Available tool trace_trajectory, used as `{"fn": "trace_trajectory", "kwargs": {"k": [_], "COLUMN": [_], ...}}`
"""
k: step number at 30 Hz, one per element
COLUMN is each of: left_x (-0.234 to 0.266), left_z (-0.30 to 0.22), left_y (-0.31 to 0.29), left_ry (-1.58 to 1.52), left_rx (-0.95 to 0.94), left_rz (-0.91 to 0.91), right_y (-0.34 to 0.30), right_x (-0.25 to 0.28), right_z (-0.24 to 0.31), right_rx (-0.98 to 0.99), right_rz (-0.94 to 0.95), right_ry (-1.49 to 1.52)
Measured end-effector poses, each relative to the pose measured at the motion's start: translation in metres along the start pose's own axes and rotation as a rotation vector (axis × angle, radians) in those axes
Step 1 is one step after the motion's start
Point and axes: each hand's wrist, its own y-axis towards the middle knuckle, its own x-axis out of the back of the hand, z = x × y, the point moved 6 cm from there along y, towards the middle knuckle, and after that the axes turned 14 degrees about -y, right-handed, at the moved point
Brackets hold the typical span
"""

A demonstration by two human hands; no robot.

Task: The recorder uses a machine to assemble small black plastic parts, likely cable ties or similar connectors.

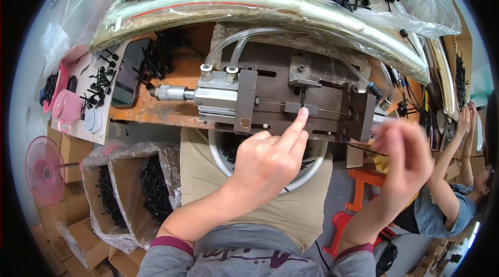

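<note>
A grey block [292, 107] lies at the extended index finger of the left hand [267, 158], a brown end plate [365, 117] just left of the blurred right hand [403, 149], both grips unclear.

Left of the grip, a dark phone [129, 75] lies near a pink mug [66, 106] and a white container [93, 120] — farther off, a pink fan [46, 171]. Right of the grip — a co-worker [451, 210] in a blue shirt.

Left hand [269, 158] pointing; right hand [404, 155] curled, blurred.
</note>
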Motion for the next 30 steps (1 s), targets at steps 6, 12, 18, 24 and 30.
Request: {"fn": "trace_trajectory", "kwargs": {"k": [6, 12, 18, 24, 30], "left_x": [0.001, 0.004, 0.013, 0.007, -0.005], "left_z": [0.0, 0.0, -0.003, -0.008, -0.001], "left_y": [0.001, 0.002, -0.007, -0.041, -0.064], "left_ry": [0.028, 0.008, -0.18, -0.424, -0.532], "left_rx": [-0.014, -0.026, 0.059, 0.022, 0.078], "left_rz": [-0.005, -0.001, 0.062, 0.205, 0.304], "right_y": [0.094, 0.154, 0.195, 0.204, 0.217], "right_x": [-0.011, -0.074, -0.116, -0.111, -0.087], "right_z": [0.037, 0.054, 0.03, 0.009, -0.002], "right_rx": [0.594, 1.144, 1.005, 0.905, 0.786], "right_rz": [-0.173, 0.04, 0.344, 0.435, 0.366], "right_ry": [-0.525, -1.019, -1.281, -1.129, -0.799]}}
